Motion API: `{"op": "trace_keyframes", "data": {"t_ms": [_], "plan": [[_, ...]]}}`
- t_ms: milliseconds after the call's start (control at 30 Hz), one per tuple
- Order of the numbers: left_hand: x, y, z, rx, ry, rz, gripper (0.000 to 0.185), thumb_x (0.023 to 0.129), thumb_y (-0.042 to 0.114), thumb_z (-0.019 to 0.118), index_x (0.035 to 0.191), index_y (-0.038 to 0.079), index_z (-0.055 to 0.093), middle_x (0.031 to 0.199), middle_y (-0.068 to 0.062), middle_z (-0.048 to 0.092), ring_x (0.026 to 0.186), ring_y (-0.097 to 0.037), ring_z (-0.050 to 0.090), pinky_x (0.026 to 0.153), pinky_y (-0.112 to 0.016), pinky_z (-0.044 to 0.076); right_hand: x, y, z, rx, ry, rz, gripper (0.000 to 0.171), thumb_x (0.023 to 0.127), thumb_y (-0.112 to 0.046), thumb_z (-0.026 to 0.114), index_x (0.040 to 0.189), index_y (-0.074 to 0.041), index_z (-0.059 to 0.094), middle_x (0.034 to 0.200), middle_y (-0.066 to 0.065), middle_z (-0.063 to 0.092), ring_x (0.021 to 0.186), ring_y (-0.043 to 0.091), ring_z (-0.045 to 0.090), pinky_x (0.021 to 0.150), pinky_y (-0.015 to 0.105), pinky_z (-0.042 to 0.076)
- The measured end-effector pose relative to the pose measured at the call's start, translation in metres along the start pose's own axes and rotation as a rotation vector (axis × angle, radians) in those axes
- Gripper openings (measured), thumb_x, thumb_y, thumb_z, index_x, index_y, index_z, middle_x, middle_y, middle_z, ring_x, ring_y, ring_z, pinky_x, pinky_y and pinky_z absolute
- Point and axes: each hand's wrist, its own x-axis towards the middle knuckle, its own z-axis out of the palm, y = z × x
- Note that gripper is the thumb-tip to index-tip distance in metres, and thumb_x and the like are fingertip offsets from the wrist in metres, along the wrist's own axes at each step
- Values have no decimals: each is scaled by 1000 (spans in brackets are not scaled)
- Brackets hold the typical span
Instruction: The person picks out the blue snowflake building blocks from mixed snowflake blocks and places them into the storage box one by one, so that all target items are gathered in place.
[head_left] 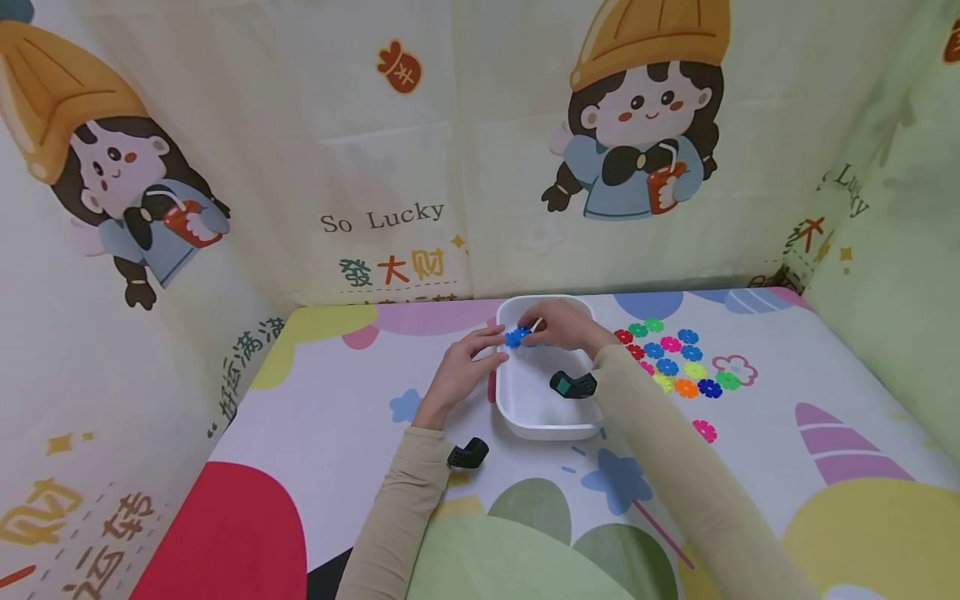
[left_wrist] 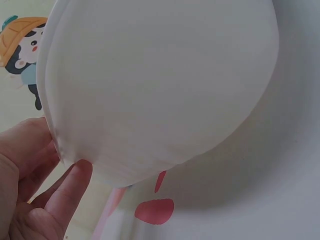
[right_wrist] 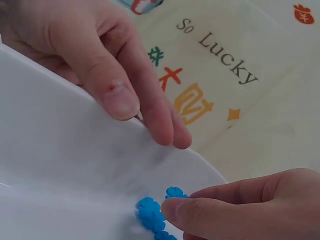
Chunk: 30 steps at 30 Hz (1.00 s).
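lettering "so lucky" (head_left: 407,215) behind tray (head_left: 528,398)

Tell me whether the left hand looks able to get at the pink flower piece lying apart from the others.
Probably not directly: the pink flower piece lies beyond the white tray and the right forearm, which stand between. The left hand also holds the tray's rim.

This looks like a small cloth-walled booth; what kind of building holds it cannot be told. Cream fabric sheets (head_left: 495,167), printed with orange-hatted cartoon figures (head_left: 648,150) and "So Lucky" lettering (head_left: 382,218), rise behind, left and right of a white, rounded rectangular tray (head_left: 550,432), beneath which a table (head_left: 337,400) shows bright, multicoloured printed shapes.
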Motion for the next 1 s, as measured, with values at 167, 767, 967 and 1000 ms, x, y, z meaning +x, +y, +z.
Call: {"op": "trace_keyframes", "data": {"t_ms": [167,767,967,1000], "plan": [[0,1,0,-4,-4,5,39,93,26,68,126,7,66,141,11,53,141,-14,34,112,-44,35,0,1,5,-36,-60,-39,34,88,-21,75,120,-9,69,115,5,68,103,21,64,93,35,53],[0,1,0,-16,1,0,40,93,26,68,127,7,65,142,11,52,140,-14,35,111,-43,37,6,-1,18,-82,-180,-9,37,85,-22,77,120,-12,69,110,1,68,99,17,62,98,36,50],[1,0,0,-23,-3,-4,39,93,25,68,128,6,65,142,10,52,141,-15,35,111,-45,36,6,0,19,-78,-174,-11,36,86,-18,76,120,-10,67,109,2,68,99,17,63,99,35,50],[1,-1,0,-26,-2,-2,39,93,24,68,128,6,65,143,10,52,141,-16,35,111,-46,36,6,-1,19,-76,-173,-9,36,86,-17,76,120,-10,67,109,2,68,98,17,63,99,35,50]]}}
